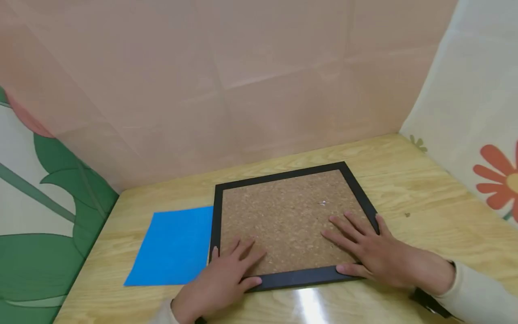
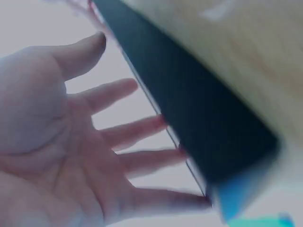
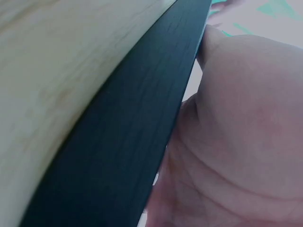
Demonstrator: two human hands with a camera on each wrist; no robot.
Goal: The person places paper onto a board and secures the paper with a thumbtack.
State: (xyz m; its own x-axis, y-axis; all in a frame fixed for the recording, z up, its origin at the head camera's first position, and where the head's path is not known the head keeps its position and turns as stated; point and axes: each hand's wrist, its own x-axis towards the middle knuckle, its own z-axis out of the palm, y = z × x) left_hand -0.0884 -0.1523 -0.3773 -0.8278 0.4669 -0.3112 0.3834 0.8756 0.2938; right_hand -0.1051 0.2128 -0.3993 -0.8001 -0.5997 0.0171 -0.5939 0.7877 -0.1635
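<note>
A square cork board (image 1: pixel 283 220) with a black frame (image 1: pixel 299 277) lies on the table. At its near left corner rests my left hand (image 1: pixel 220 276), fingers spread over the cork and thumb on the front frame strip. My right hand (image 1: pixel 380 254) lies spread at the near right corner, its thumb on the front strip and several fingertips over the cork. In the left wrist view, straight fingers (image 2: pixel 142 163) reach to the frame's edge (image 2: pixel 189 99). The right wrist view shows the palm (image 3: pixel 255 123) beside the frame's dark side (image 3: pixel 118 113); most fingers are hidden there.
A blue square sheet (image 1: pixel 176 247) lies on the table left of the board, right at its frame. A tiny shiny bit (image 1: pixel 323 203) shows on the cork. Behind the wooden table (image 1: pixel 429 189) stands a pink cloth backdrop (image 1: pixel 263 90), with printed cloths at both sides.
</note>
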